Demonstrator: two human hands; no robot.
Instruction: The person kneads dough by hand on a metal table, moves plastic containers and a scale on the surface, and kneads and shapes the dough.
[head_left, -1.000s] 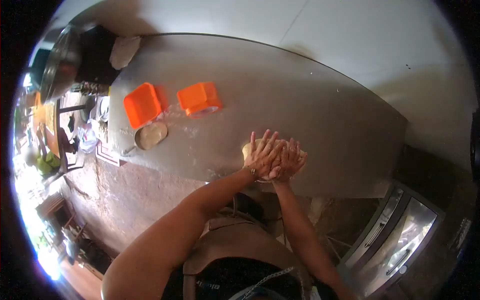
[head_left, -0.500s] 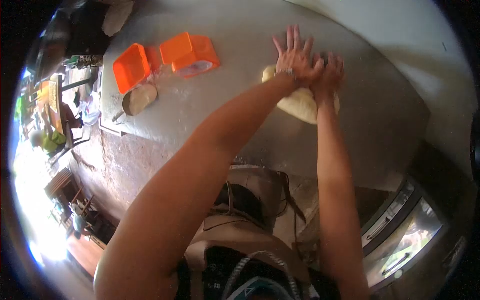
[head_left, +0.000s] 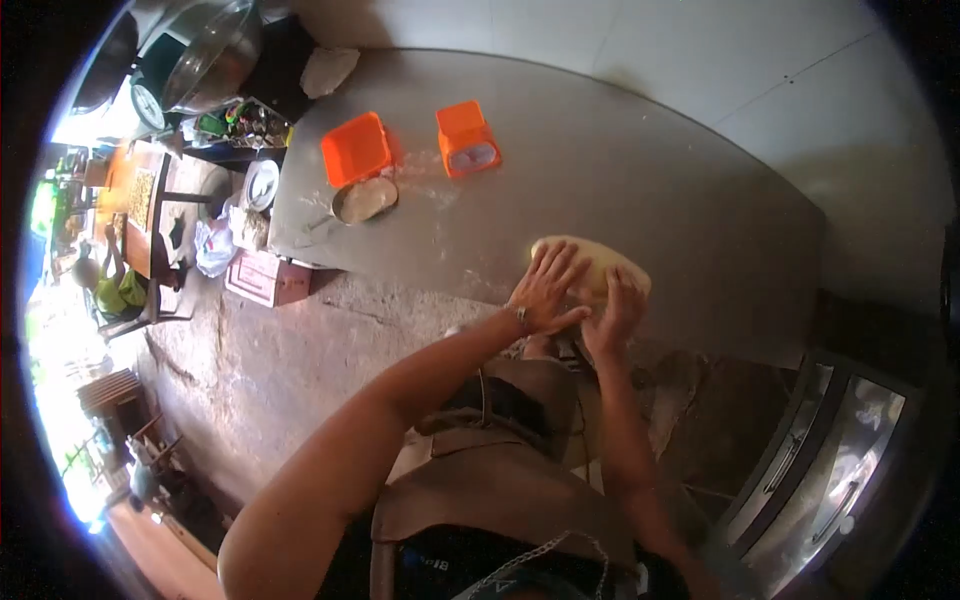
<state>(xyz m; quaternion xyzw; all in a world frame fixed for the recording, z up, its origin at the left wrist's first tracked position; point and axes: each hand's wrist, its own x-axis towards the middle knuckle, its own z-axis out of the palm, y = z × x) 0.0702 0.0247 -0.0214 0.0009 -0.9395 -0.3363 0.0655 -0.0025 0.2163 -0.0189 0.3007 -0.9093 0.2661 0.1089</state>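
Note:
A pale, smooth lump of dough (head_left: pixel 601 257) lies on the metal tabletop close to its near edge, longer from side to side than it is deep. My left hand (head_left: pixel 548 290) rests on the left part of the dough, its fingers stretched over the top and its thumb pointing right. On the right part lies my right hand (head_left: pixel 614 318), fingers apart and slightly bent, fingertips touching the dough. The two thumbs nearly meet in front of the dough. Both hands cover much of its near side.
On the table (head_left: pixel 690 200), left of the dough, are an orange tub (head_left: pixel 357 148), an orange kitchen scale (head_left: pixel 468 142) and a round pan (head_left: pixel 366 200) with pale powder. A pink crate (head_left: pixel 266 278) stands on the floor. Another person (head_left: pixel 120 288) sits far left.
Both hands have come back from far over the table towards my body, elbows now bent. The dough has moved with them to the near edge. The view has shifted too.

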